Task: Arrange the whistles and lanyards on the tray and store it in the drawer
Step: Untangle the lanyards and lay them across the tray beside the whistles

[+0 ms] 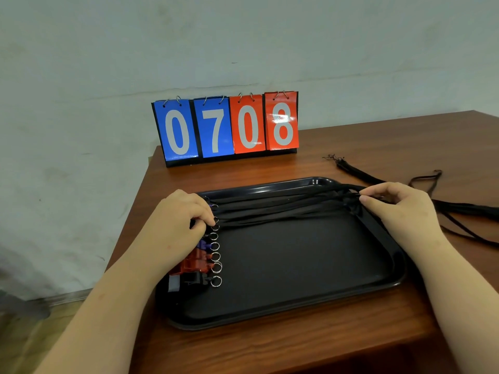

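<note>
The left hand (183, 214) and the right hand (397, 203) are bare. The left forearm (113, 292) and the right forearm (464, 279) are uncovered too, right up to where the picture cuts them off. The nails that show are short and plain. A small spot or two marks the left forearm.

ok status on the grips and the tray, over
Left grip curled on lanyards at ring end, right grip pinching far end at tray rim. Row of whistles along tray's left side. Spare lanyards on table, off tray.
</note>
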The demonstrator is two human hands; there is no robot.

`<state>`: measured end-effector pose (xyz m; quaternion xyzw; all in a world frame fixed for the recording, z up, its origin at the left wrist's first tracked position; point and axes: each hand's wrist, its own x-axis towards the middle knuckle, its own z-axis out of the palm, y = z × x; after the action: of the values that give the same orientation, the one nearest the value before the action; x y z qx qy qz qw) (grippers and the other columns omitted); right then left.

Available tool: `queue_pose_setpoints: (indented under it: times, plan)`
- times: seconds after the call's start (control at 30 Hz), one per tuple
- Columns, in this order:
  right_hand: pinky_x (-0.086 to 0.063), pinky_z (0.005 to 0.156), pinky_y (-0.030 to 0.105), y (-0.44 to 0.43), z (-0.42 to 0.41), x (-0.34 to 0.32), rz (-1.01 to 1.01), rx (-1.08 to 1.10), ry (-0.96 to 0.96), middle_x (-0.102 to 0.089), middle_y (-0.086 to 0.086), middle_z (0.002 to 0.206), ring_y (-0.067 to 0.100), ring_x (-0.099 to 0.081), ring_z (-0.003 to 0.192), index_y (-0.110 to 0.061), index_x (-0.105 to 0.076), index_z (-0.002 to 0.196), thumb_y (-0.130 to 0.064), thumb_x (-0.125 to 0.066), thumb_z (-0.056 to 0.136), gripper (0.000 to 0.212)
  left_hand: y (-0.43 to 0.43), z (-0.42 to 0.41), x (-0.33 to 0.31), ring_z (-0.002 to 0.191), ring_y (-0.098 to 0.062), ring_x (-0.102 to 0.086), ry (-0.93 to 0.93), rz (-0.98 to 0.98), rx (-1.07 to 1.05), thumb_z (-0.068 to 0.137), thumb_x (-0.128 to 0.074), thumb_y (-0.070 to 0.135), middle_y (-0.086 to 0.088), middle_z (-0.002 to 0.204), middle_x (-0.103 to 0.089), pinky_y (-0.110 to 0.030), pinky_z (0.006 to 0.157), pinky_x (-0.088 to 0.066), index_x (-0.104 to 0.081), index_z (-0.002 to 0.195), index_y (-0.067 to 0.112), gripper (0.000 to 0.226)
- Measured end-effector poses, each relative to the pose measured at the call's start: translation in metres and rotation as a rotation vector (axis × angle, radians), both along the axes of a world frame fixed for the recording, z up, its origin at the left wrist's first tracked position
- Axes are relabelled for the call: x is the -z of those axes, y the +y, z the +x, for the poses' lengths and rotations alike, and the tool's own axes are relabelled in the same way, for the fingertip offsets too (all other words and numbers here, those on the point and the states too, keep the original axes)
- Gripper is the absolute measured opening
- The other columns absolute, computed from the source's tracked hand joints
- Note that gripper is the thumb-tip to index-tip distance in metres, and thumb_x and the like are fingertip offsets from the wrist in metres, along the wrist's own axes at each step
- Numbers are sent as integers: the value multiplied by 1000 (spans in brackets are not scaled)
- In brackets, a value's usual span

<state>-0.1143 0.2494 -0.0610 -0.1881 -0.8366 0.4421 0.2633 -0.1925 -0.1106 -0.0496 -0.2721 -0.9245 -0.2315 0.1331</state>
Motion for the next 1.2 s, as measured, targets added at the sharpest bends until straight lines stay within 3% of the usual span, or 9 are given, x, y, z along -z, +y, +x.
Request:
queue_pose_setpoints:
  times: [0.1, 0.2, 0.37, 0.57, 0.73, 0.87, 1.0, 1.2]
  plan:
    - [-42, 72, 17, 0, -1, 0, 2, 0, 2, -69, -11, 92, -2, -59, 86, -21, -75, 92, -16, -71, 87, 8, 0, 0, 0, 95, -5, -52, 3, -4, -2, 82, -62, -4, 22, 89, -65, -12, 81, -35, -78, 75, 23, 32]
    - [-43, 68, 19, 0, 0, 1, 9, -2, -6, -69, -8, 88, 4, -60, 82, -21, -75, 93, -16, -71, 88, 8, -1, 1, 0, 97, -5, -52, 12, -4, -4, 83, -62, -4, 24, 88, -63, -24, 84, -39, -78, 76, 24, 33]
    - [-46, 73, 24, 1, 0, 1, 6, -9, -14, -71, -6, 89, 9, -63, 87, -22, -74, 93, -16, -71, 87, 9, -2, 0, 1, 96, -4, -51, 5, 14, -18, 83, -61, -3, 23, 89, -65, -31, 87, -42, -77, 75, 25, 33]
    - [-42, 70, 16, 0, 0, 0, 15, -20, 1, -70, -5, 90, 4, -62, 86, -19, -73, 96, -14, -70, 88, 10, -4, -1, 2, 98, -8, -53, 13, 26, -9, 84, -60, -3, 21, 89, -67, -39, 89, -45, -74, 73, 26, 34]
    - [-40, 68, 14, -1, 1, 0, 16, -24, 14, -70, -4, 89, 5, -62, 85, -20, -73, 96, -14, -71, 88, 10, -4, -1, 1, 96, -6, -54, 40, 49, 9, 84, -56, -5, 18, 87, -68, -29, 83, -43, -70, 67, 24, 36]
    - [-39, 67, 15, -1, 2, -1, 6, -10, 21, -69, -4, 89, 4, -61, 84, -21, -73, 96, -16, -71, 88, 10, -5, -2, 3, 93, -6, -53, 71, 66, 19, 79, -48, 7, 18, 85, -68, -26, 80, -41, -68, 66, 24, 30]
    - [-40, 69, 15, -2, 2, -1, -5, -2, 40, -70, -4, 89, 3, -61, 83, -21, -74, 95, -15, -71, 87, 10, -4, -2, 2, 94, -7, -54, 87, 72, 5, 83, -55, -5, 16, 86, -69, -27, 82, -41, -68, 67, 24, 35]
    - [-49, 85, 27, 0, 2, 0, -16, 21, 69, -69, -8, 92, 8, -63, 90, -24, -73, 94, -17, -70, 88, 10, 1, 5, -9, 103, 2, -53, 58, 158, -9, 86, -56, -3, 16, 92, -69, -3, 83, -35, -68, 72, 24, 33]
